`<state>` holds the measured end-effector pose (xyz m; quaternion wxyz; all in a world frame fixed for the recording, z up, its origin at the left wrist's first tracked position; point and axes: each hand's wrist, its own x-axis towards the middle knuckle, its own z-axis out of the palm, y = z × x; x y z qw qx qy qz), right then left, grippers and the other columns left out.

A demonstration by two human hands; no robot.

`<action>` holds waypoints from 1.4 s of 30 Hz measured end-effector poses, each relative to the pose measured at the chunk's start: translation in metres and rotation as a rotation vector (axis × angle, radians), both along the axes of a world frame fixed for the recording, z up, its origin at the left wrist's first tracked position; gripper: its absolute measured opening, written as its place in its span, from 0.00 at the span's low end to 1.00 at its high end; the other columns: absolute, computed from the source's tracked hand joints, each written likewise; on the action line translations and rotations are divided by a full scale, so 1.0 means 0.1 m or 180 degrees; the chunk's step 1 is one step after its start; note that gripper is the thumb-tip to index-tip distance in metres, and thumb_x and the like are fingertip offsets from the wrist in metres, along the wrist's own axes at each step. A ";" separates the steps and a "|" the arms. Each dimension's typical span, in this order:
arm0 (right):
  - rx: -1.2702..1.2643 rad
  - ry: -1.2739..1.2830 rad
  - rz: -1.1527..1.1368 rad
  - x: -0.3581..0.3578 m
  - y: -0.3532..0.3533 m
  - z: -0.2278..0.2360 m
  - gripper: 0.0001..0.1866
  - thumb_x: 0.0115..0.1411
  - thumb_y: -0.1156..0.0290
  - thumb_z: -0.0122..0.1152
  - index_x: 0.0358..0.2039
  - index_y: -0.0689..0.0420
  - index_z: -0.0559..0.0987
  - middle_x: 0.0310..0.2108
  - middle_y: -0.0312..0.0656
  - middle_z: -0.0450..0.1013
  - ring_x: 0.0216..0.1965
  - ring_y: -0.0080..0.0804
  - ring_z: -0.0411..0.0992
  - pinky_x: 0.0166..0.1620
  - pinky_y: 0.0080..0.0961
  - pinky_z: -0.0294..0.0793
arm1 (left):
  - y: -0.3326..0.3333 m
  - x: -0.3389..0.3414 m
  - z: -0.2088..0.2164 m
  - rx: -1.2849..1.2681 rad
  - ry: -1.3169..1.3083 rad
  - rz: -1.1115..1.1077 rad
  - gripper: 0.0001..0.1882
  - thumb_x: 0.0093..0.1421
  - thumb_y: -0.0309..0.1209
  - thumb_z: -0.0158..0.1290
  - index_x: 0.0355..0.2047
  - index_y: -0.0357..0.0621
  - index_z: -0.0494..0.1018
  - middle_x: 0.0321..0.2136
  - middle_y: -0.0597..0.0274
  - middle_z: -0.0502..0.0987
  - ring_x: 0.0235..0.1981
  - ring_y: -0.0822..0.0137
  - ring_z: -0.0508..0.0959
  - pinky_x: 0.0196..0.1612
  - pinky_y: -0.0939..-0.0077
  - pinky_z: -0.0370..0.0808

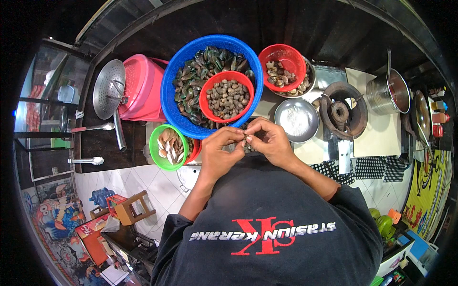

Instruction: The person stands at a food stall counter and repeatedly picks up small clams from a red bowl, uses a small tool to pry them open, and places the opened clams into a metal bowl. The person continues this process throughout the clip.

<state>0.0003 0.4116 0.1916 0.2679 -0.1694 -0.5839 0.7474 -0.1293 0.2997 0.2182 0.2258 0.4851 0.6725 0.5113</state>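
Note:
My left hand (221, 151) and my right hand (271, 147) meet fingertip to fingertip at the front of the counter. Both are closed in a pinch around something small and dark, too small to make out. Just beneath them, small shells (248, 147) show, mostly covered by my hands. Beyond sits a big blue basket (172, 117) of dark green mussels (193, 78). On the mussels rests a red bowl (204, 99) of small round cockles (228, 99). By my left wrist stands a green bowl (153, 151) with long pale shellfish (171, 146).
At back right, another red bowl (292, 53) holds opened shells, beside a metal bowl (296, 120) with white residue. Further right are a gas burner (347, 95) and a steel pot (380, 97). Pink baskets (145, 88), a perforated skimmer (109, 86) and tongs (88, 161) lie left.

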 end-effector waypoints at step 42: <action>0.0700 -0.2261 0.0217 0.23 0.09 -2.48 0.13 0.52 0.75 0.60 0.39 0.62 0.76 0.30 0.46 0.76 0.33 0.37 0.75 0.40 0.31 0.73 | -0.18 -0.50 -1.20 -0.0770 0.1112 0.0645 0.26 0.54 0.32 0.61 0.53 0.40 0.70 0.60 0.38 0.57 0.58 0.42 0.63 0.59 0.56 0.62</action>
